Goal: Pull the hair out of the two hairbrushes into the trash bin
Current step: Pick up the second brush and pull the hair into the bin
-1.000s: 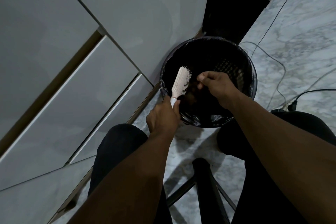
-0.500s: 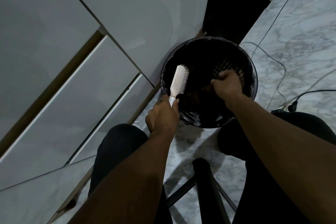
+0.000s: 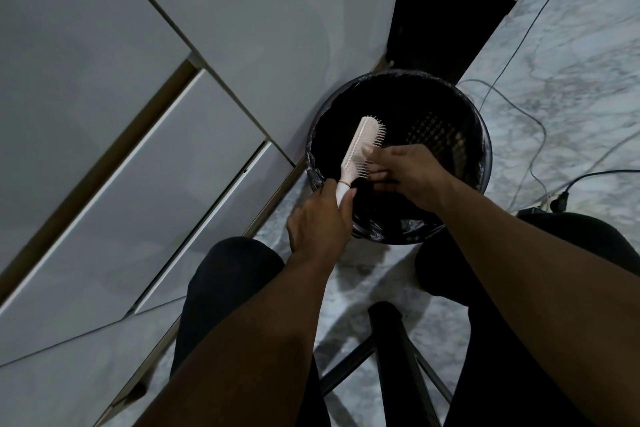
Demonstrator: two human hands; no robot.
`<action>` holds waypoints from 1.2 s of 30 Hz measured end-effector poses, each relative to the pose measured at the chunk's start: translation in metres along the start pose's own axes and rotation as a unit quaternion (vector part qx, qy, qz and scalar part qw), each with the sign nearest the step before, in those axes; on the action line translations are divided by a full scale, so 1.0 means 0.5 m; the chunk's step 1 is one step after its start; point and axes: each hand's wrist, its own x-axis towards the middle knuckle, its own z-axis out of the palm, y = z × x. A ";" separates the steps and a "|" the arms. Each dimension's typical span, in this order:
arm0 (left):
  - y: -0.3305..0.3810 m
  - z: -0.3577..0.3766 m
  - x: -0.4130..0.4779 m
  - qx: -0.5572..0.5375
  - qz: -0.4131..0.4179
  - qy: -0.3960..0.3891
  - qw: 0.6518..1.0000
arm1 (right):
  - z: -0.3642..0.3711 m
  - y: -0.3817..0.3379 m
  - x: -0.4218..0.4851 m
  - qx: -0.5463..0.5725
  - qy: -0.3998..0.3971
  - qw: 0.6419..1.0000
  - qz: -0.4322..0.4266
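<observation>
My left hand point(image 3: 320, 218) grips the handle of a white hairbrush point(image 3: 360, 149), holding it tilted over the near left part of the round black trash bin point(image 3: 485, 149). The bristles face right. My right hand point(image 3: 405, 170) is at the bristles, its fingertips touching them around the brush's middle. Whether it pinches any hair I cannot tell in the dim light. The bin is lined with a black bag and its inside is dark. A second hairbrush is not in view.
White cabinet drawers point(image 3: 138, 184) run along the left. The floor point(image 3: 571, 45) is grey marble with thin cables point(image 3: 519, 45) and a black plug point(image 3: 559, 201) to the bin's right. My knees flank a black stool point(image 3: 391, 340) below.
My right hand went from the brush to deep over the bin's right side, then came back to the bristles. The brush tipped slightly toward the right.
</observation>
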 end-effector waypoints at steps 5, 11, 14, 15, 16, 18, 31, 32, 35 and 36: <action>0.000 0.002 0.000 0.008 -0.005 -0.012 1.000 | 0.003 -0.002 0.000 -0.045 0.036 0.997 -0.059; -0.010 0.006 0.008 -0.044 -0.053 -0.008 0.998 | -0.024 -0.024 0.019 0.025 0.209 0.977 -0.042; -0.005 0.009 0.004 -0.057 -0.032 -0.016 0.998 | -0.017 -0.004 0.019 -0.195 0.228 0.937 -0.178; -0.005 0.011 0.003 -0.056 -0.028 -0.019 0.998 | -0.006 0.001 0.015 -0.264 0.202 0.916 -0.224; -0.005 0.012 0.003 -0.053 -0.026 -0.024 0.998 | 0.003 0.008 0.015 -0.325 0.169 0.895 -0.254; -0.008 0.014 0.004 -0.044 -0.024 -0.035 0.998 | 0.009 0.021 0.021 -0.386 0.126 0.876 -0.262; -0.013 0.027 -0.004 -0.015 0.007 -0.062 0.998 | 0.000 0.023 0.025 -0.444 0.145 0.855 -0.225; -0.011 0.026 -0.003 -0.022 0.005 -0.058 0.998 | -0.001 0.021 0.026 -0.423 0.155 0.864 -0.224; -0.009 0.026 -0.002 -0.039 -0.002 -0.050 0.998 | -0.005 0.013 0.025 -0.336 0.206 0.900 -0.187; -0.009 0.026 -0.002 -0.044 -0.003 -0.043 0.998 | -0.007 0.006 0.023 -0.274 0.234 0.918 -0.164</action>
